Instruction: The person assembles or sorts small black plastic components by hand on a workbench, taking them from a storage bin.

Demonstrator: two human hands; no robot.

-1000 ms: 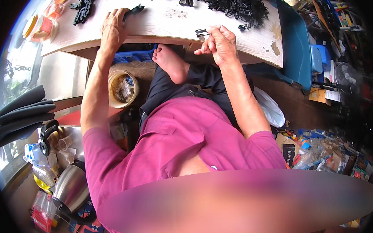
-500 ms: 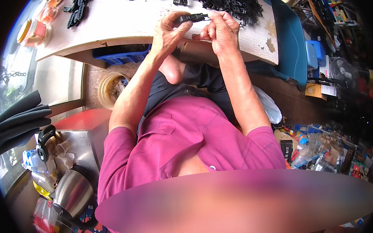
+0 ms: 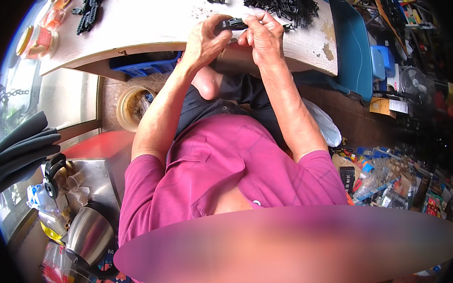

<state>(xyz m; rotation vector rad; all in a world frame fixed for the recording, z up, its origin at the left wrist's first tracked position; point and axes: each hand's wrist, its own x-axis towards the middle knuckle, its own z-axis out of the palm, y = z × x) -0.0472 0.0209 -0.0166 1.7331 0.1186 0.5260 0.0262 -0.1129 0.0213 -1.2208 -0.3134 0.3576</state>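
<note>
Just over the near edge of the table, my left hand (image 3: 206, 41) is closed around a small, long black plastic part (image 3: 234, 24), its thumb and fingers wrapping the left end. My right hand (image 3: 265, 39) pinches at the part's right end, fingers curled together; whatever small piece lies between those fingertips is hidden. Behind my right hand spreads a heap of similar black plastic parts (image 3: 285, 3). Farther left on the table, several joined black parts (image 3: 90, 14) lie in a strip.
The white table (image 3: 146, 22) has worn patches at its right. Jars (image 3: 37, 40) stand at its left end. Below are a blue crate (image 3: 144, 68) and a bucket (image 3: 126, 110). A teal bin (image 3: 354, 45) adjoins the right side; a steel kettle (image 3: 89, 235) sits lower left.
My right hand has moved slightly left, closer to my left hand, and less of the black part shows between them. My left hand keeps its hold.
</note>
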